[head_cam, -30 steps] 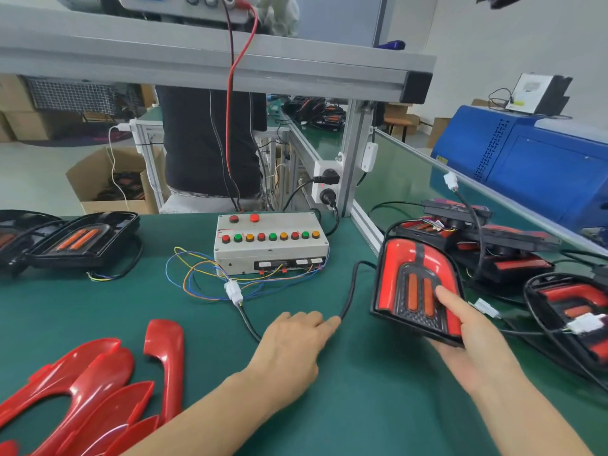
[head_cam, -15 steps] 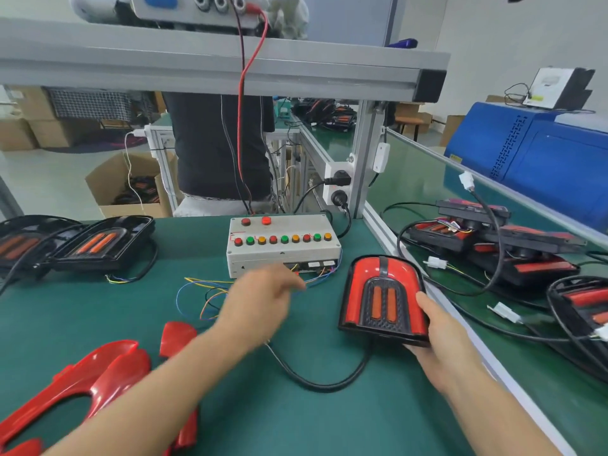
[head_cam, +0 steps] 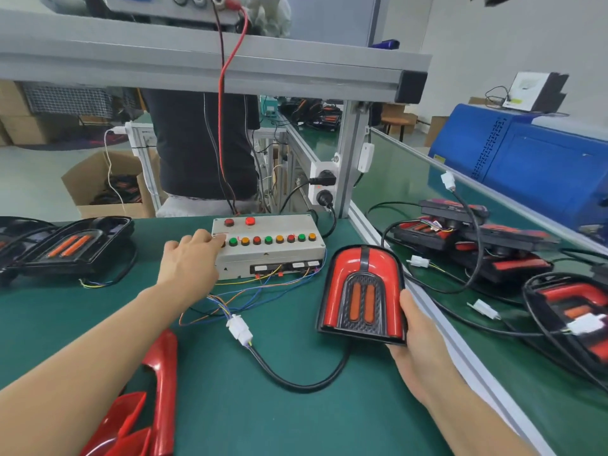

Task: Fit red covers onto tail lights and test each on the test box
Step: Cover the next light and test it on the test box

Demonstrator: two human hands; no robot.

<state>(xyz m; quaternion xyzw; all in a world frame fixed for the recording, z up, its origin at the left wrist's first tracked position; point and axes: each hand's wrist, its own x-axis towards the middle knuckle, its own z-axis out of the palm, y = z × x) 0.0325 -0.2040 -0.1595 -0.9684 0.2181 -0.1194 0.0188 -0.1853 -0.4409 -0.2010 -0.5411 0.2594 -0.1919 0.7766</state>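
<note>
Green mat [head_cam: 296, 416] on my bench, kind of rubbery looking, with an aluminium frame rail [head_cam: 210, 70] running overhead and a red lead [head_cam: 227, 103] dangling off it. White walls, pale floor, a cardboard box [head_cam: 98, 182] of parts past the bench and a big blue cabinet [head_cam: 526, 159] off to the right. Somebody in a dark top [head_cam: 197, 143] is standing on the far side.

My left hand [head_cam: 189, 258] is up on the test box [head_cam: 268, 246], fingers fairly straight, fingertips on the left end of the button row, not gripping anything. The box is a beige metal-ish brick with round red, green and amber buttons, thin coloured wires spilling out the front into a white plug [head_cam: 240, 329].

My right hand [head_cam: 419, 340] grips the tail light [head_cam: 362, 294] at its lower right corner, thumb up along the side. It sits just right of the box, arch shaped, glossy red cover on, black mesh centre with two orange strips, fat black cable [head_cam: 296, 383] looping back to the plug.

Loose shiny red covers [head_cam: 158, 390] are at bottom left, bare black lights [head_cam: 65, 248] at far left, and more lights [head_cam: 493, 251] are piled on the right.
</note>
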